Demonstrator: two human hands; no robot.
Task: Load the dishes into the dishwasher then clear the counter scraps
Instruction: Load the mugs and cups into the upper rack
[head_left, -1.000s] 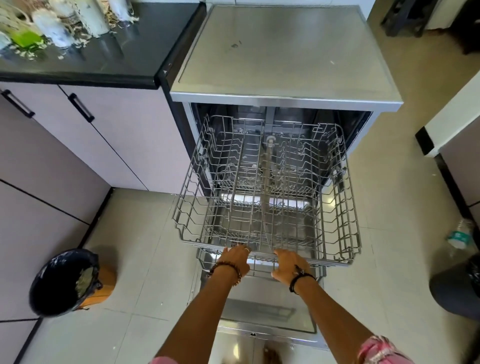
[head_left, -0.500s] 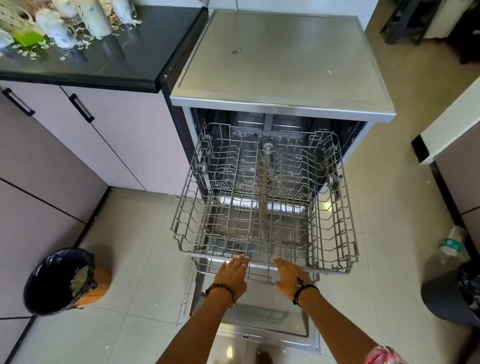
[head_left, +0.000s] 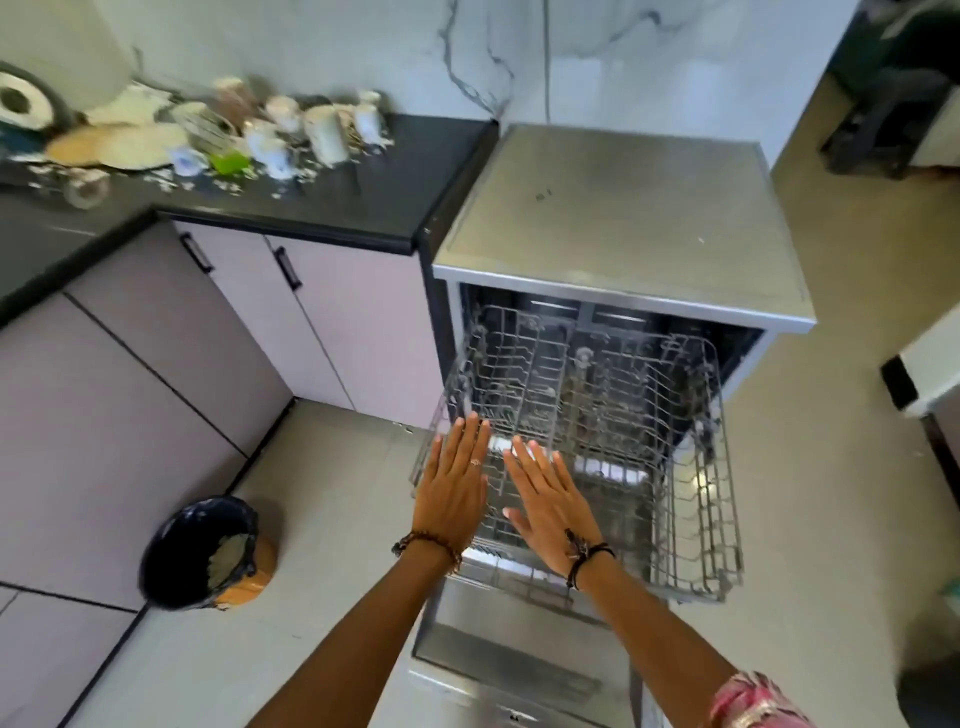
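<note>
Head view looks down on a dishwasher (head_left: 623, 218) with its door dropped flat and its upper rack (head_left: 613, 457) pulled fully out, which I judge is how it is set so that dishes can go in from above. The rack holds nothing yet. Both hands hover over its near-left corner, at about 7 o'clock of the rack: the left hand (head_left: 454, 488) and the right hand (head_left: 548, 499) are flat, fingers straight and spread, palms down, gripping nothing. Whether they touch the wire I cannot tell.

Dishes (head_left: 208, 135) wait in a heap on the black surface (head_left: 363, 208) at 10 o'clock from the rack, well apart from it: plates, pale cups and a green piece among them, blurred, with light scraps (head_left: 234, 182) strewn just in front. A lined bin (head_left: 208, 553) stands on the floor at 8 o'clock, near enough, I judge, to take the scraps later.

Loading looks not yet begun. No brand, label or writing can be read; a small dark mark on the dishwasher's top is too faint to make out.
</note>
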